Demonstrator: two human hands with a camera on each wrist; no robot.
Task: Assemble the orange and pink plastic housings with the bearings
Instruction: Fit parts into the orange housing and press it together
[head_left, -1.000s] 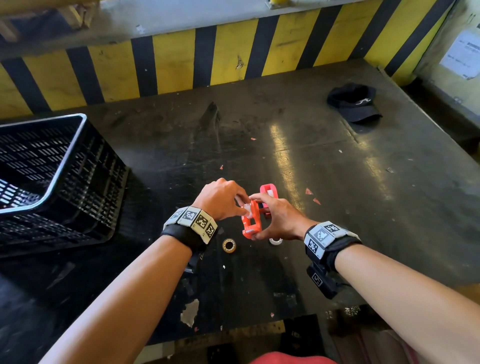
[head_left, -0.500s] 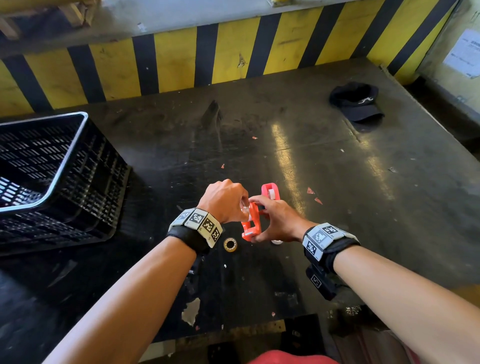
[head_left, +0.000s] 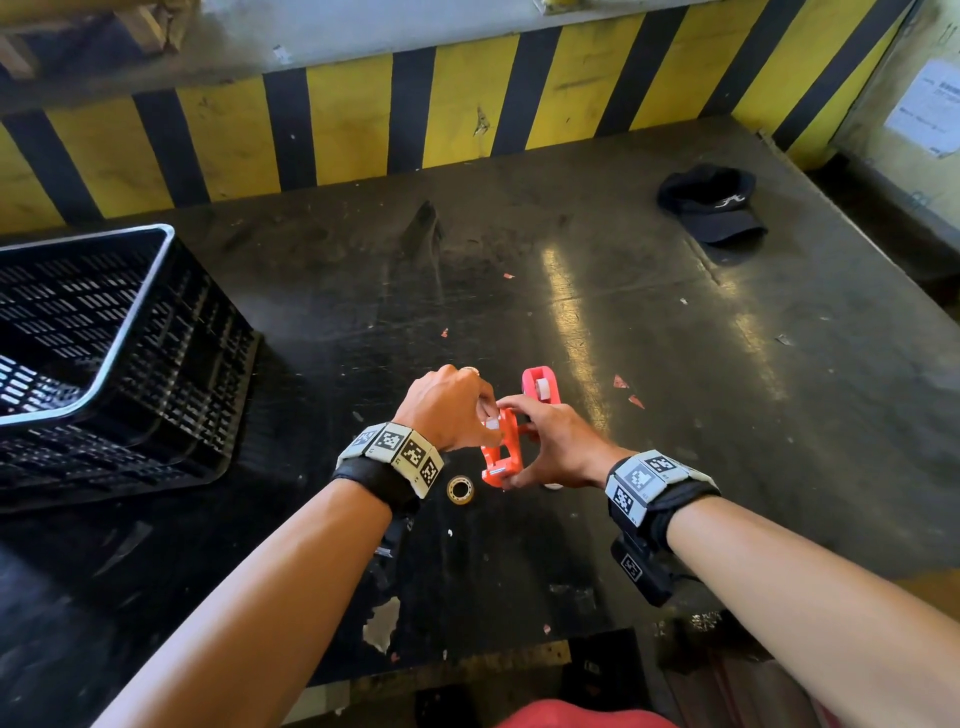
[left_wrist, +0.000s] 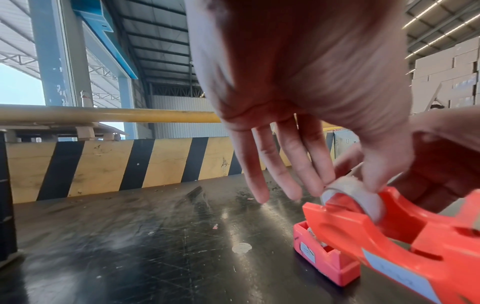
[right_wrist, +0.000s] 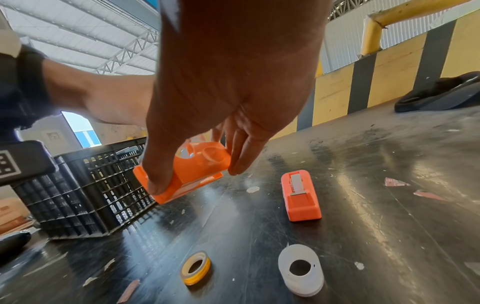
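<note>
My right hand (head_left: 511, 447) grips the orange housing (head_left: 501, 457) upright just above the table, thumb at its lower end and fingers at its upper end (right_wrist: 194, 176). My left hand (left_wrist: 348, 185) pinches a white bearing ring (left_wrist: 355, 197) with thumb and forefinger and holds it in the curved seat of the orange housing (left_wrist: 389, 242); its other fingers are spread straight. The pink housing (head_left: 540, 387) lies on the table just beyond, with a white piece in it (right_wrist: 301, 197). A yellow ring (right_wrist: 196, 267) and a white ring (right_wrist: 301, 271) lie loose near my wrists.
A black slatted crate (head_left: 104, 353) stands at the left of the dark table (head_left: 675, 389). A black cap (head_left: 711, 205) lies at the back right. A yellow-and-black striped barrier (head_left: 363, 114) runs along the far edge.
My left hand has closed in against the top of the orange housing with the ring. The right hand has held the housing in about the same spot.
</note>
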